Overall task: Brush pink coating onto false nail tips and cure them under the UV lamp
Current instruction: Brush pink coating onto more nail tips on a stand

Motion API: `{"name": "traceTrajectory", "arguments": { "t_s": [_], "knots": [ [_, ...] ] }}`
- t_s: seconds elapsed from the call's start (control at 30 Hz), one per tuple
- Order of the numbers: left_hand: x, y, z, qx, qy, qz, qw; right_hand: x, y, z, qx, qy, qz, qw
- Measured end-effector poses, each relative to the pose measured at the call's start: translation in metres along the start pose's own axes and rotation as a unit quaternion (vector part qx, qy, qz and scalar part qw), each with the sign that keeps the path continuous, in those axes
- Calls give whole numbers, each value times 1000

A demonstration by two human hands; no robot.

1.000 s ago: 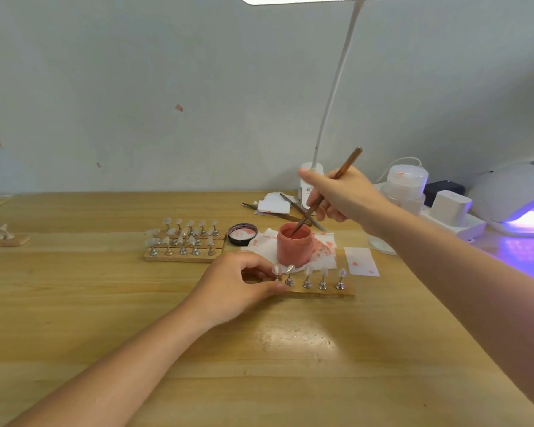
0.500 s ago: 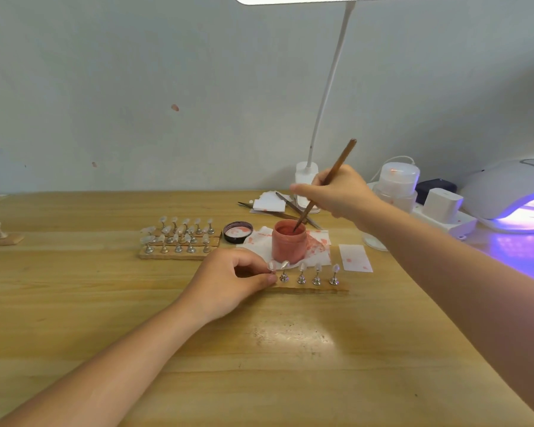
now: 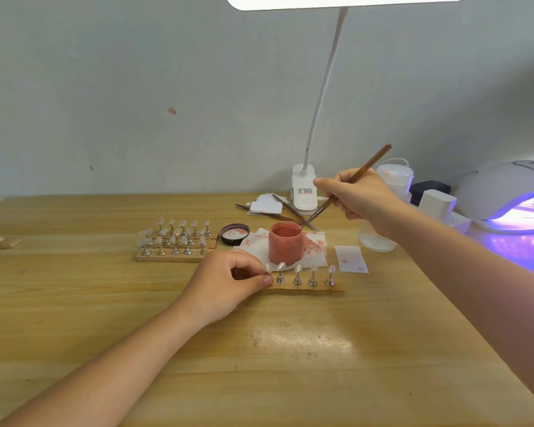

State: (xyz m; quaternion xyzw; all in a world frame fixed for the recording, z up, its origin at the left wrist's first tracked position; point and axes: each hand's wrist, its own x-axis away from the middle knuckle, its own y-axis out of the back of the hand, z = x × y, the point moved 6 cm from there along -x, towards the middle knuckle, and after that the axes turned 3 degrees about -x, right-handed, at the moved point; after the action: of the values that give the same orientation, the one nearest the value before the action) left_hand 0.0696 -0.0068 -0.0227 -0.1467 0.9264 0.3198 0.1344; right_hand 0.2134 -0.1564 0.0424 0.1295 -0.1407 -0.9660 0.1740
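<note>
You are at the loading step: your right hand (image 3: 363, 195) pinches the wooden brush (image 3: 346, 187) partway down its handle, and its tip sits at the rim of the open pink jar (image 3: 285, 242), so the bristles look to be taking up or wiping off coating. Your left hand (image 3: 228, 283) is curled at the left end of the near wooden strip (image 3: 309, 291), thumb and forefinger pinching the first stand, steadying it. On that strip five nail tips (image 3: 313, 269) stand upright on small metal stands, and from here they look clear, not yet pink. The next move, as I judge it, is to carry the loaded brush the short way forward from the jar to the tip beside your left fingers and stroke it thinly; keep the left hand's hold firm, since the stands are light and top-heavy and could tip, and wipe excess on the rim so nothing drips on the way. The jar stands on a pink-stained paper towel (image 3: 315, 251), its black lid (image 3: 235, 234) just to the left. Farther left a second strip (image 3: 173, 255) carries more tips in rows. The table (image 3: 259, 365) is pale wood against a plain grey wall; a white clip lamp (image 3: 304, 192) lights it from above, and the UV lamp (image 3: 506, 195) glows violet at the far right, well apart from the strip.
</note>
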Motion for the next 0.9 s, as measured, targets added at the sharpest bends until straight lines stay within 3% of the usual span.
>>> {"name": "traceTrajectory", "arguments": {
  "t_s": [0.1, 0.27, 0.37, 0.47, 0.63, 0.9],
  "knots": [
    [0, 0, 0, 1, -1, -2, 1000, 1, 8, 2, -3, 10, -14, 1000],
    [1, 0, -3, 2, -15, -6, 1000, 20, 12, 11, -100, 56, -42, 992],
    [3, 1, -5, -3, -28, -15, 999, 43, 0, 10, -141, 89, -5, 986],
    [4, 2, -6, 2, -30, -29, 999, 70, -14, 6, -107, 153, 31, 982],
    [4, 1, -4, 21, -14, -23, 999, 106, -28, -3, -6, 290, 6, 957],
    [4, 1, -3, 44, 22, -3, 999, 114, -36, -10, -41, 307, 17, 951]
  ]
}}
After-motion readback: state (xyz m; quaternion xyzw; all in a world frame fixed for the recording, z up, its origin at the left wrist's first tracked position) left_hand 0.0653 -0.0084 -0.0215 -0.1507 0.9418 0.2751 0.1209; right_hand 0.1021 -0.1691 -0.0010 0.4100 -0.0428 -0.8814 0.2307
